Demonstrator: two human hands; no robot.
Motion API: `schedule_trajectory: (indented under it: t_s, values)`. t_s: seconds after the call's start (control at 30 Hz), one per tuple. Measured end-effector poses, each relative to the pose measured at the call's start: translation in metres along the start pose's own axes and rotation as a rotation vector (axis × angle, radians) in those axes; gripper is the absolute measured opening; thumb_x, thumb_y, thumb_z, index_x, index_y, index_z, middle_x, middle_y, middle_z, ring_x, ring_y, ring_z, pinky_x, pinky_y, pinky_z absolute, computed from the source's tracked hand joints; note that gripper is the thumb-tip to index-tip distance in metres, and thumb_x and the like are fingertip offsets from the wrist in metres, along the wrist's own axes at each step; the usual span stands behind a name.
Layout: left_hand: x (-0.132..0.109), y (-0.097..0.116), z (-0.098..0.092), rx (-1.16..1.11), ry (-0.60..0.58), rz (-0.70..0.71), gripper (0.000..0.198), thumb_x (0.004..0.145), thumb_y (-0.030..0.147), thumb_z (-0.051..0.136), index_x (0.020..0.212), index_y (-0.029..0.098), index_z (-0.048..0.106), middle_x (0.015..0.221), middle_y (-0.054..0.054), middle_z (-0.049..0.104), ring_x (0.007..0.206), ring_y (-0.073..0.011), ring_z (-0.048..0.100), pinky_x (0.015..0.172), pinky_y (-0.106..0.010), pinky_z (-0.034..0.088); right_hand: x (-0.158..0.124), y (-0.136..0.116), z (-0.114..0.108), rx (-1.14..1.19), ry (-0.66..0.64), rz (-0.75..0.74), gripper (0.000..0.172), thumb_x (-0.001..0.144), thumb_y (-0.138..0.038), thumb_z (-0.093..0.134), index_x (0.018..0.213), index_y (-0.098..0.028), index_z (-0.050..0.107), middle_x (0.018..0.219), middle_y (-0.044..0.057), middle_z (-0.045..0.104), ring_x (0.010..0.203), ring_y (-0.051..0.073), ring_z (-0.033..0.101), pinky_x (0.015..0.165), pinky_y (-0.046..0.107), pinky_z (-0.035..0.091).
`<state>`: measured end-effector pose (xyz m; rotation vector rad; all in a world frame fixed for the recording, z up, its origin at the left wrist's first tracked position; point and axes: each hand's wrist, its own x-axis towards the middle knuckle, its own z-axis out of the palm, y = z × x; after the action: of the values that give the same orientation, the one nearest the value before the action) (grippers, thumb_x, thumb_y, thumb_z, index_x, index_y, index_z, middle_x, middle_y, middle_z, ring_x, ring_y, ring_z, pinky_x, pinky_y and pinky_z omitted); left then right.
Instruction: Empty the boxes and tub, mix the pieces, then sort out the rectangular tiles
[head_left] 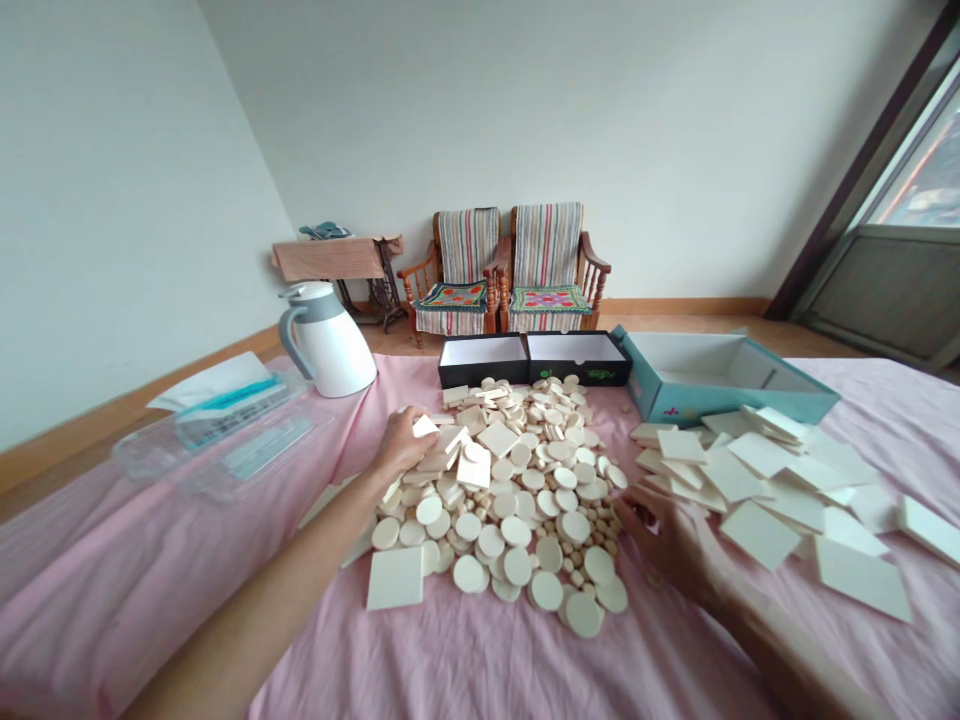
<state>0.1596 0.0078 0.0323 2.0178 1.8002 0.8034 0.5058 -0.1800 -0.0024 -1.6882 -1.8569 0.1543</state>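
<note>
A large heap of cream round discs (510, 530), mixed with small round beads (577, 578) and some square tiles, covers the middle of the pink sheet. My left hand (397, 447) is at the heap's left side, its fingers pinching a cream square tile (425, 427). My right hand (661, 540) is blurred at the heap's right edge, fingers curled low beside the discs. Whether it holds anything is hidden. To its right lies a loose spread of larger cream square tiles (757, 490). One more tile (395, 578) lies flat at the heap's near left.
Behind the heap stand two open black box trays (484, 360) and an open teal box (712, 375). A white jug (330, 345) and a clear plastic case (217, 440) sit on the pink sheet (150, 570) at left. Two wooden armchairs (502, 270) stand against the far wall.
</note>
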Motion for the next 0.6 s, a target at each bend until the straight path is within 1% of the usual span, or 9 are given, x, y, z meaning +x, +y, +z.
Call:
schedule_trajectory:
  t_s: [0.1,0.17,0.27,0.37,0.43,0.5,0.57,0.6]
  values:
    - [0.000,0.007,0.000,-0.058,0.013,0.024,0.035,0.072,0.027,0.065,0.105,0.016,0.058,0.102,-0.007,0.065,0.097,-0.0230,0.062,0.086,-0.034,0.049,0.000,0.000,0.000,0.001,-0.011,-0.007,0.034,0.095,-0.037,0.042,0.074,-0.019,0.062,0.072,0.003,0.063,0.061,0.014,0.055,0.057,0.026,0.040]
    - [-0.001,0.017,0.003,-0.095,0.009,0.060,0.035,0.072,0.026,0.064,0.105,0.016,0.059,0.102,-0.006,0.065,0.097,-0.0228,0.062,0.086,-0.034,0.049,0.000,0.000,0.001,-0.002,-0.007,-0.007,0.034,0.095,-0.037,0.042,0.075,-0.019,0.062,0.073,0.002,0.063,0.061,0.014,0.055,0.057,0.026,0.040]
    - [-0.006,0.039,0.016,-0.138,-0.012,0.148,0.037,0.069,0.021,0.066,0.106,0.017,0.060,0.108,-0.007,0.064,0.102,-0.0234,0.061,0.091,-0.036,0.048,0.000,0.000,0.000,0.002,-0.010,-0.008,0.034,0.095,-0.038,0.041,0.076,-0.019,0.062,0.072,0.002,0.062,0.060,0.014,0.055,0.057,0.026,0.040]
    - [-0.013,0.069,0.033,-0.171,-0.043,0.255,0.039,0.067,0.016,0.067,0.106,0.018,0.062,0.112,-0.008,0.062,0.107,-0.0248,0.058,0.097,-0.039,0.046,0.000,-0.002,-0.003,0.019,-0.024,-0.005,0.034,0.095,-0.037,0.041,0.074,-0.019,0.061,0.071,0.002,0.062,0.059,0.014,0.055,0.056,0.026,0.039]
    - [-0.019,0.089,0.042,-0.200,-0.071,0.335,0.041,0.070,0.016,0.066,0.111,0.018,0.062,0.118,-0.009,0.060,0.113,-0.0253,0.056,0.101,-0.040,0.044,0.001,-0.003,-0.005,0.027,-0.024,-0.001,0.034,0.095,-0.036,0.041,0.072,-0.019,0.060,0.071,0.003,0.063,0.059,0.014,0.055,0.056,0.026,0.040]
    - [-0.025,0.105,0.044,-0.239,-0.121,0.412,0.047,0.075,0.023,0.066,0.122,0.020,0.058,0.126,-0.010,0.058,0.115,-0.0239,0.056,0.099,-0.037,0.046,0.001,-0.004,-0.006,0.027,-0.021,0.003,0.033,0.094,-0.034,0.042,0.073,-0.019,0.061,0.071,0.003,0.063,0.060,0.014,0.056,0.055,0.026,0.039]
    - [-0.030,0.113,0.038,-0.280,-0.193,0.495,0.056,0.080,0.033,0.065,0.133,0.022,0.050,0.134,-0.011,0.054,0.113,-0.0229,0.059,0.094,-0.035,0.050,0.001,-0.004,-0.006,0.020,-0.020,0.010,0.030,0.093,-0.033,0.043,0.074,-0.019,0.062,0.071,0.002,0.063,0.059,0.014,0.055,0.055,0.026,0.039]
    - [-0.032,0.113,0.032,-0.286,-0.224,0.532,0.060,0.082,0.038,0.064,0.138,0.023,0.046,0.137,-0.011,0.053,0.112,-0.0230,0.060,0.093,-0.034,0.051,0.001,-0.004,-0.006,0.017,-0.022,0.013,0.030,0.093,-0.032,0.043,0.074,-0.019,0.062,0.071,0.002,0.063,0.059,0.014,0.055,0.055,0.025,0.040]
